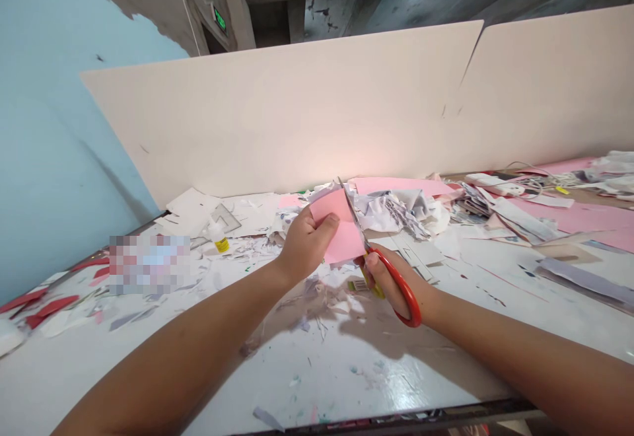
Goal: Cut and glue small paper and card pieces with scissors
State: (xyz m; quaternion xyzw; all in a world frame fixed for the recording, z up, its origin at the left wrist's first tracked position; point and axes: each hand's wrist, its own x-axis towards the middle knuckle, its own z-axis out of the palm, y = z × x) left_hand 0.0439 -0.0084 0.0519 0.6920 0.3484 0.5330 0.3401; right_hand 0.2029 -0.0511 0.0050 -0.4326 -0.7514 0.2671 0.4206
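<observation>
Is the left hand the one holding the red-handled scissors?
No, the right hand grips the red-handled scissors, while the left hand holds a sheet of pink paper.

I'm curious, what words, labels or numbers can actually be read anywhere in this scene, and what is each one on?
Nothing can be read for certain:
Green lit sign above the doorway: too small to read.
Small bottle with a yellow label: too small to read.
Barcode-like sticker among the paper scraps: too small to read.
Pixelated patch on the table: blurred out, unreadable.

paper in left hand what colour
Pink: the paper shows best in the head view, held by the left hand.
</observation>
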